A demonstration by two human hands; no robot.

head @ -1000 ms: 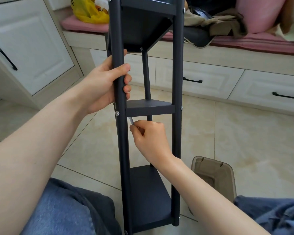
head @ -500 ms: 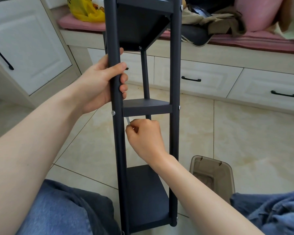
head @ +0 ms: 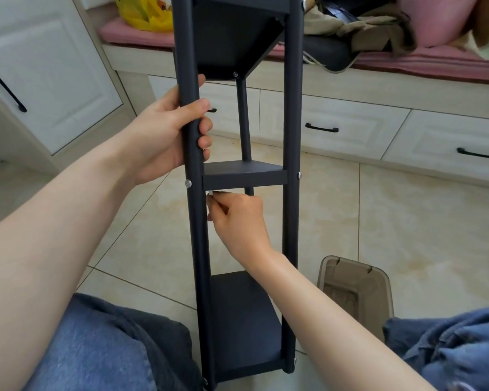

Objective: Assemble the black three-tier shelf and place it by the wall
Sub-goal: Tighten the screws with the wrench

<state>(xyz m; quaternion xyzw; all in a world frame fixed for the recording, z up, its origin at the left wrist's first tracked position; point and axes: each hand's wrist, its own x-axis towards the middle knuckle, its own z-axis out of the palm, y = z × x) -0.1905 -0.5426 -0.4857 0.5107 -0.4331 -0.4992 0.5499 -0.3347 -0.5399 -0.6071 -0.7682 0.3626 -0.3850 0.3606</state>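
Head view: black shelf (head: pixel 291 136) stands between the knees (head: pixel 110 348); left hand (head: pixel 161 136) grips its left post (head: pixel 195 235), right hand (head: pixel 239 218) pinches a silver key (head: pixel 210 192) under the middle tier (head: pixel 244 176). Frame twist could slip the key.

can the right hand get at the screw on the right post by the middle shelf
Probably yes. The right hand, pinching a small silver tool under the middle shelf, is near that screw, which sits uncovered on the right post; the hand need only come round the post.
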